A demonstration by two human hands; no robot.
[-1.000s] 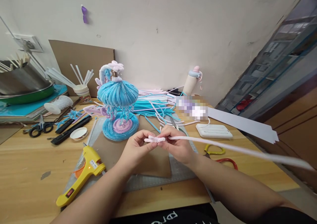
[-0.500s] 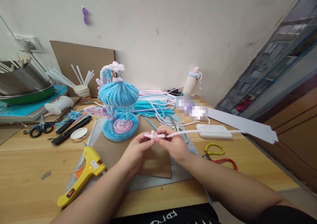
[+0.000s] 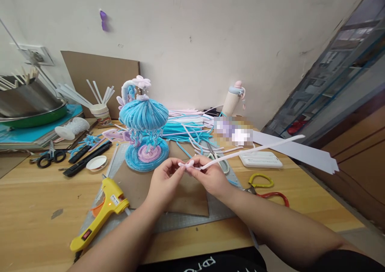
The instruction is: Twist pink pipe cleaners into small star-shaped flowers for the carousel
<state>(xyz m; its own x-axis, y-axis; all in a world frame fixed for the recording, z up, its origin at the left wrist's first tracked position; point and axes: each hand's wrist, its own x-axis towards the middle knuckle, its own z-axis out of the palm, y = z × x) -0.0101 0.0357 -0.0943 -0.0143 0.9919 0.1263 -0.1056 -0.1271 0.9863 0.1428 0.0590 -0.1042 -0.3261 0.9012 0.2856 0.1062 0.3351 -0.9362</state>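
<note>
A pale pink pipe cleaner (image 3: pixel 252 148) is bent into small loops at its left end, and its long tail slants up to the right. My left hand (image 3: pixel 164 180) pinches the looped end. Beside it, my right hand (image 3: pixel 210 176) grips the same piece where the tail leaves the loops. Both hands are over a brown cardboard sheet (image 3: pixel 192 198). Behind them to the left stands a blue fuzzy jellyfish-like model (image 3: pixel 144 113) with hanging strands, on a round blue base with a pink centre.
A yellow glue gun (image 3: pixel 104 216) lies at the left front. Red-and-yellow-handled scissors (image 3: pixel 270 198) and a white power bank (image 3: pixel 260 159) are at the right. Blue and white pipe cleaners (image 3: pixel 186 128), a bottle (image 3: pixel 231 100) and black scissors (image 3: pixel 51 156) lie farther back.
The pipe cleaner's long tail has swung upward. The looped end has turned between the fingers, and my left hand has rotated slightly around it.
</note>
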